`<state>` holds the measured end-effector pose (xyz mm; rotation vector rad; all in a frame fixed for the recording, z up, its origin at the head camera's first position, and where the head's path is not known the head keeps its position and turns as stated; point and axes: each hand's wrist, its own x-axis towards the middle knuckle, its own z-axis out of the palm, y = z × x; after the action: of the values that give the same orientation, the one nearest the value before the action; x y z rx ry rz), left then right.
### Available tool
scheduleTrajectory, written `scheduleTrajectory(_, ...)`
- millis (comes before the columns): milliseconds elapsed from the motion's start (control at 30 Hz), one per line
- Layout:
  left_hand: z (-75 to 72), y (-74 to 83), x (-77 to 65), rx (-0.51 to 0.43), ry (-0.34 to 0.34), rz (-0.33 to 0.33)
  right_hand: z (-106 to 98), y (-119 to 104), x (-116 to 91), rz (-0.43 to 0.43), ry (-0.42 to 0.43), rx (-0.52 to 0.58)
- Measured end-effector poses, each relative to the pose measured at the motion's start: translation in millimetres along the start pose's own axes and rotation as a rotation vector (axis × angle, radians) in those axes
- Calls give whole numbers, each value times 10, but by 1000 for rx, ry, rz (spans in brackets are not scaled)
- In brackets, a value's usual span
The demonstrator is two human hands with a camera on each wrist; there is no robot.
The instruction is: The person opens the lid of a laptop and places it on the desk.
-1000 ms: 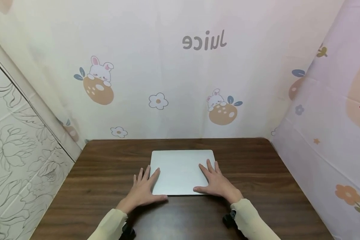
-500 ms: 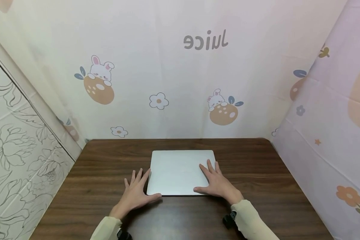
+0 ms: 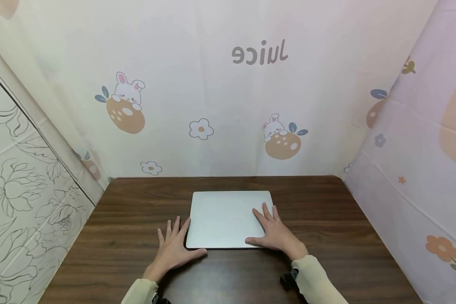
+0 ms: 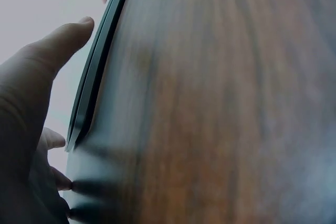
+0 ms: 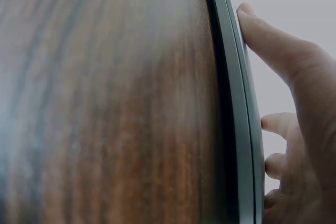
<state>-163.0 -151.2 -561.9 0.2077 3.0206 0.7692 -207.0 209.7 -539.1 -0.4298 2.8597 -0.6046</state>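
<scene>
Laptop closed, flat on worktop | left hand: fingers spread at its front-left corner, contact hard to tell | right hand: fingers spread on top | hands placed, neither lifted nor opened

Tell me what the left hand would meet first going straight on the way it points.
Likely the silver laptop, at its left edge: the left hand is right beside it, though whether they touch is unclear.

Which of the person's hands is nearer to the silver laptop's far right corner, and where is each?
Right: the right hand lies over the right edge of the laptop, fingers pointing towards that corner. The left hand is at the opposite, left edge.
</scene>
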Motion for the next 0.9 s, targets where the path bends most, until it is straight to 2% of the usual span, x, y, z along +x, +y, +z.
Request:
scheduleTrajectory(267,12,-13,22,-11,-39,-12,-11,-14,-34,10,1,27)
scheduleTrajectory(500,31,-26,32,-1,-48,-27,-33,-85,-21,29,4,80)
scheduleTrajectory(900,32,-14,25,2,-49,-25,-143,-150,-76,16,-12,62)
